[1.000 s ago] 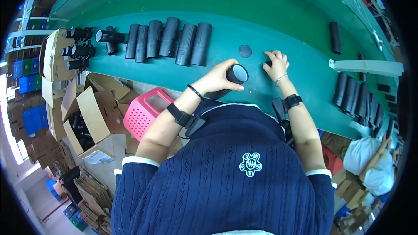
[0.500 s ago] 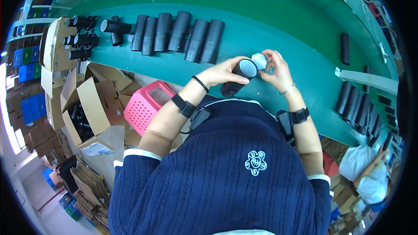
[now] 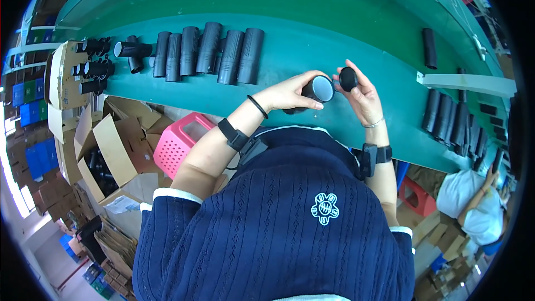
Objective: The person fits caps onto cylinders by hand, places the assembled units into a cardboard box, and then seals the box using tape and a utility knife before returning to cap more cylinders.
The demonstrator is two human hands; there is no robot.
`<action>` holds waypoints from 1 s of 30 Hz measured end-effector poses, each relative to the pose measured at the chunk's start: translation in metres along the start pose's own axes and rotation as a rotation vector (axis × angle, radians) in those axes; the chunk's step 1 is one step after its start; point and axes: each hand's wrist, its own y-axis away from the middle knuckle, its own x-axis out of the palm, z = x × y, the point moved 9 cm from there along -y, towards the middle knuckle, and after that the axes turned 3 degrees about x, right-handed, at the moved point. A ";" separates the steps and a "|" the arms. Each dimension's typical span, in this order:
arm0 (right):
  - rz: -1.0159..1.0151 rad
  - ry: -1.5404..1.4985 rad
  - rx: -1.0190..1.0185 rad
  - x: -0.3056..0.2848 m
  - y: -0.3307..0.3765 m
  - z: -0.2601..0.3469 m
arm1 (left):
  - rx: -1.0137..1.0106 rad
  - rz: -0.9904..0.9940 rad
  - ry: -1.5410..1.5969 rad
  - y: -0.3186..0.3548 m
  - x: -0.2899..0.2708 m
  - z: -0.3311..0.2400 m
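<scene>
The left hand (image 3: 287,93) is curled around a black tube (image 3: 315,90), fingers closed on its body, open pale-rimmed end turned toward the right hand (image 3: 363,97). That hand pinches a small black round cap (image 3: 348,78) between thumb and fingertips, just beside the tube's mouth; whether cap and tube touch cannot be told. Both are held above the near middle of the green surface (image 3: 334,33), close to its near edge.

The surface runs as a long band from left to right, bending with the lens. Its far half is bare green, giving open room beyond the hands. To the left, a row of tubes (image 3: 209,50) lies side by side, well apart from the hands. At the right, a single tube (image 3: 429,47) lies alone near the far side, and a white bar (image 3: 468,83) crosses the surface; past it a second batch of tubes (image 3: 451,120) lies close together, partly cut off by the rim.

Off the left end, a cardboard rack (image 3: 61,69) holds more black tubes pointing outward. Below the near edge stand open brown cartons (image 3: 106,150) and a pink basket (image 3: 178,145), its lower part hidden by the left forearm. Blue crates (image 3: 28,95) are stacked at the far left, blurred. At the lower right another person in white (image 3: 468,200) is partly cut off. The navy sweater hides the floor directly below.
</scene>
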 end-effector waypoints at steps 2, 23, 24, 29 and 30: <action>0.053 0.529 0.015 0.005 0.004 0.005 | 0.138 -0.044 -0.316 -0.001 -0.005 -0.004; -0.004 1.381 -0.221 0.051 0.012 0.011 | 0.120 -0.077 -0.669 -0.007 0.005 0.017; -0.019 1.403 -0.218 0.051 0.013 0.012 | 0.123 -0.077 -0.671 -0.007 0.005 0.017; -0.048 1.508 -0.247 0.059 0.016 0.015 | 0.128 -0.087 -0.685 -0.007 0.007 0.016; -0.039 1.538 -0.246 0.062 0.016 0.016 | 0.128 -0.082 -0.677 -0.007 0.008 0.017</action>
